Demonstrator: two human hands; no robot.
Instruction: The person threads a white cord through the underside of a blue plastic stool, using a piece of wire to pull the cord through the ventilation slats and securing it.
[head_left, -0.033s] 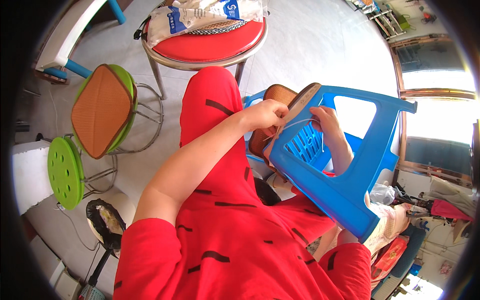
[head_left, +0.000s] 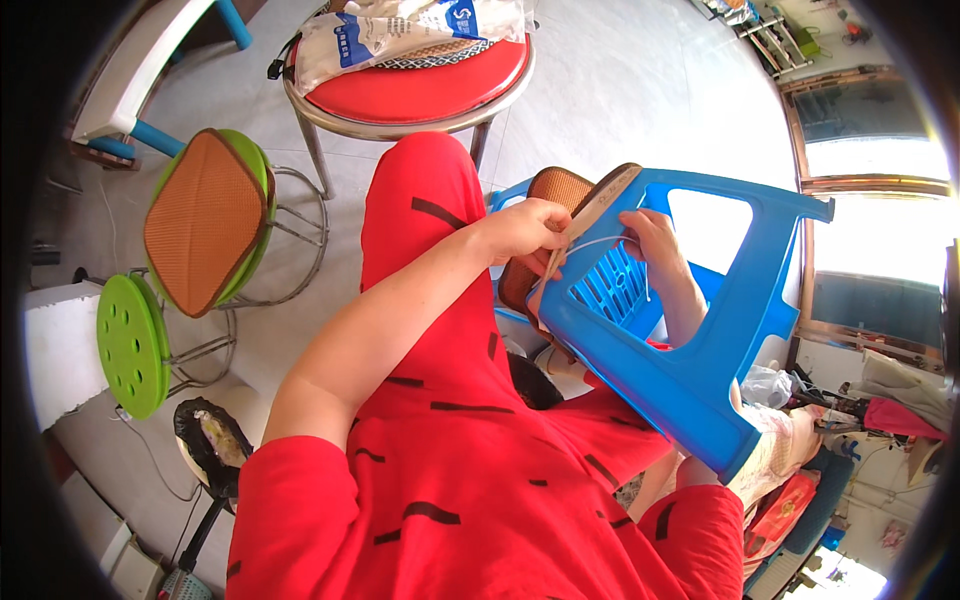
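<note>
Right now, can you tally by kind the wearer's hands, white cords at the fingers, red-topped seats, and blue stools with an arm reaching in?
Hands: 2, left hand and right hand
White cord: 1
Red-topped seat: 1
Blue stool: 1
Total: 5

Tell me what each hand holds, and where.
Left grip: apparently the pale strip, around mid-length, along the blue stool's seat. Right grip: the white cord, above its dangling length.

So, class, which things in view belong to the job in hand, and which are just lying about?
In the job: blue plastic stool, tilted; tan strip along its edge, at the left hand; white cord, held by the right hand.

Lying about: red-seated stool; plastic packaging on it; round green stool; brown mat on another green stool.
</note>
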